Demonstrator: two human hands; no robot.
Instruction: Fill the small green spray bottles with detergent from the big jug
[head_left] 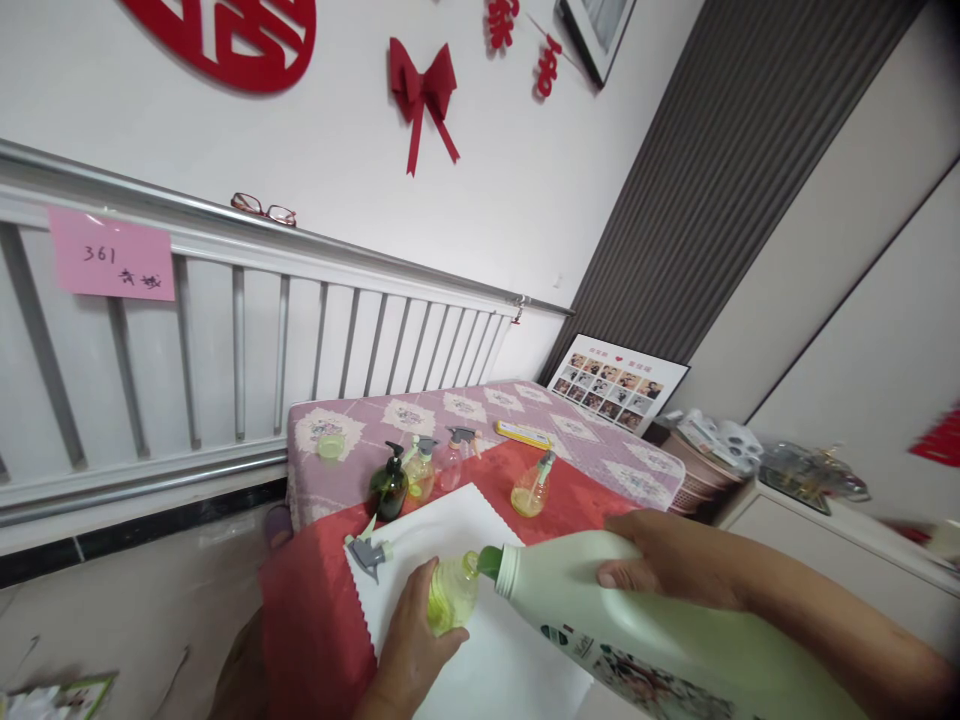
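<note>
My left hand [414, 640] is wrapped round a small clear bottle [453, 592] holding yellow-green liquid, which stands on a white cloth [480, 530]. My right hand [667, 555] grips the top of a large pale green jug [600, 610]. The jug is tilted so its green spout [489, 561] meets the small bottle's neck. A grey spray head [367, 553] lies loose on the cloth, just left of my left hand.
A dark green pump bottle [388, 486], two spray bottles [420, 470] and another with yellow liquid [532, 487] stand behind on the red cloth [315, 600]. A yellow bar [523, 434] and a small cup [331, 446] lie on the patterned tablecloth. Radiator and wall behind; basket and cabinet at right.
</note>
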